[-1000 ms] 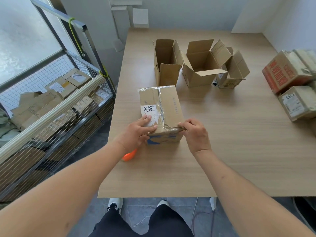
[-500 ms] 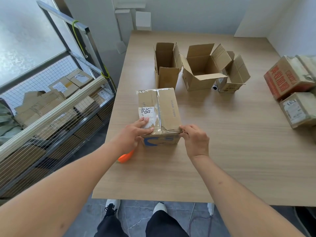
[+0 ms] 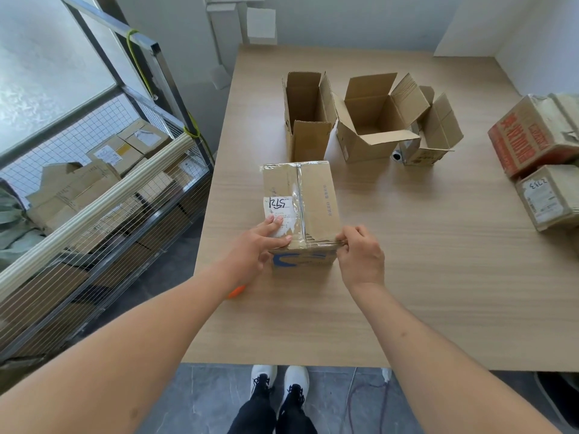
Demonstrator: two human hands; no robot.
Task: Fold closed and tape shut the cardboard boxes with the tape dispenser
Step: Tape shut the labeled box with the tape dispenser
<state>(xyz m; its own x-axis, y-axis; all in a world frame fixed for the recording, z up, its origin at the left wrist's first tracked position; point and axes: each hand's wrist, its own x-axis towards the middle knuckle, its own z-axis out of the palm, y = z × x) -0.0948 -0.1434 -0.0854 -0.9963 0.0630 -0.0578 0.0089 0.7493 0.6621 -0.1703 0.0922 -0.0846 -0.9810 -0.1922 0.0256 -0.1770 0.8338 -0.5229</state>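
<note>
The closed box (image 3: 300, 208) sits at the worktop's (image 3: 438, 277) near edge, its seam taped. Left hand (image 3: 260, 249) presses flat on top; right hand's (image 3: 360, 258) fingers (image 3: 343, 238) pinch the near edge. Smoothing looks underway; next, probably an open box (image 3: 308, 117) beyond it.

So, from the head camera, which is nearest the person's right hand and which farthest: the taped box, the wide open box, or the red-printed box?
From the right hand:
1. Taped box, which the hand is touching at the near right corner.
2. Wide open box, farther back on the table.
3. Red-printed box, at the far right edge.
</note>
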